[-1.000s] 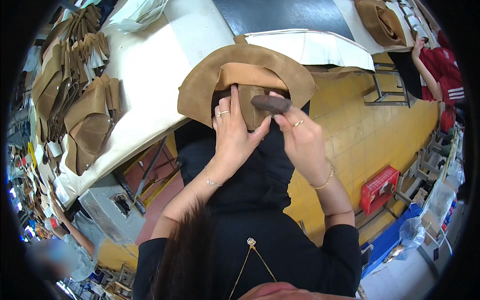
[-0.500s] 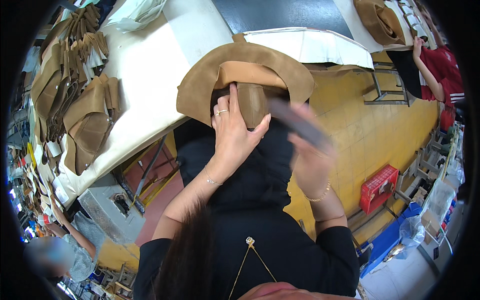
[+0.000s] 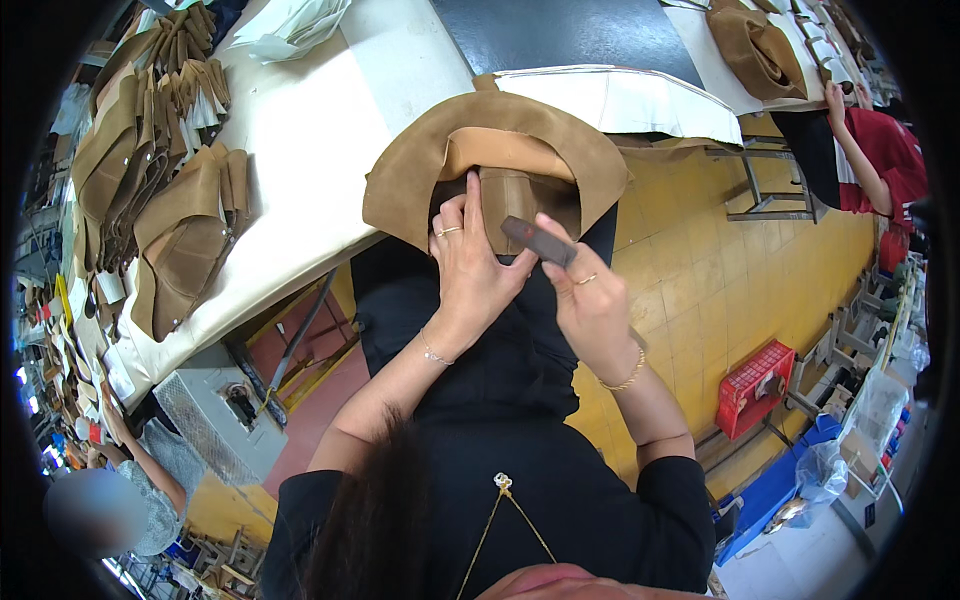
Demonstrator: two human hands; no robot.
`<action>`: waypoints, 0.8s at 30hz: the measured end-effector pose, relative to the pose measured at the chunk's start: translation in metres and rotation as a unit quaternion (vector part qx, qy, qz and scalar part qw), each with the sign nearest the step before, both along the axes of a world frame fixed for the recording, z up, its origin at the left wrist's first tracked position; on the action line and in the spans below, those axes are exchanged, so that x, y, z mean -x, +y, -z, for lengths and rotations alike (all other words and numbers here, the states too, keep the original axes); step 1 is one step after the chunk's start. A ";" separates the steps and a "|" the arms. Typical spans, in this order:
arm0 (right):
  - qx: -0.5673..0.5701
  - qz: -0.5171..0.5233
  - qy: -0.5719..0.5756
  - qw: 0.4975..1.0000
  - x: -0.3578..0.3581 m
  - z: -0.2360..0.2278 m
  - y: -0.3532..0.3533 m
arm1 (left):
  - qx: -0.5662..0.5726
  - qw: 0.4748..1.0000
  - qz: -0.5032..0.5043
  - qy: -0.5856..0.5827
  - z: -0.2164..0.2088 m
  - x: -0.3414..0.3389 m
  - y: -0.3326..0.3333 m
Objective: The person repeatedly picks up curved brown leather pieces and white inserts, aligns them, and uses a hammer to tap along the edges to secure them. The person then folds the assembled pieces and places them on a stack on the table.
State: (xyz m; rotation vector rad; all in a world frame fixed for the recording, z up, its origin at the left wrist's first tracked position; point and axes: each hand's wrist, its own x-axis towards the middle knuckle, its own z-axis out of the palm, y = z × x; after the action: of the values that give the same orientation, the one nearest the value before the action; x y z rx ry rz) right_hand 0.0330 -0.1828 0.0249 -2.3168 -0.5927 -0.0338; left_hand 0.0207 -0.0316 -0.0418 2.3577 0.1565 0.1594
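Observation:
A brown suede piece [image 3: 600, 160] curves like a wide brim around an opening, with a tan lining strip [image 3: 508, 152] inside it. It lies at the table edge and over my lap. My left hand [image 3: 468, 260] reaches into the opening; its index finger stretches along a stitched seam, the thumb spreads toward the right, and the other fingers curl on the suede. In my right hand [image 3: 592, 300], closed around it, is a dark flat bar [image 3: 538, 240] with a small red mark. The bar's end is over the seamed inner panel; whether it touches cannot be told.
Similar suede pieces [image 3: 185, 250] are piled on the left of the pale table [image 3: 300, 130]. White sheets lie at the back beside a dark board [image 3: 570, 35]. A red crate [image 3: 757, 388] stands to the right. People work at both sides.
My right hand and the bar, blurred before, have moved left and are sharp over the inner panel. My left hand keeps its hold; the view has shifted slightly.

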 end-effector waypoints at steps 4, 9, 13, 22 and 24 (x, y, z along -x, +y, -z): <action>-0.133 0.055 -0.018 0.989 0.011 -0.018 -0.007 | 0.007 1.000 -0.018 0.004 -0.002 -0.003 -0.001; 0.011 -0.011 -0.068 0.998 0.009 0.004 -0.006 | 0.006 1.000 -0.005 0.002 0.003 0.003 -0.001; -0.082 -0.014 -0.136 0.987 0.015 -0.010 -0.010 | 0.013 0.999 -0.025 -0.021 0.005 -0.003 -0.003; -0.073 -0.027 -0.117 0.990 0.001 -0.026 -0.009 | 0.030 0.999 -0.032 -0.033 0.010 -0.002 -0.003; 0.057 -0.071 -0.086 0.992 0.001 -0.020 -0.010 | 0.019 0.999 -0.021 -0.025 0.011 0.002 -0.003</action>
State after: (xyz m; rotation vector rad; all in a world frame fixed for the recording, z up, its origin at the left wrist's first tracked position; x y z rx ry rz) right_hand 0.0324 -0.1925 0.0453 -2.3913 -0.8658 -0.1375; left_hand 0.0192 -0.0347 -0.0529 2.3113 0.1825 0.2337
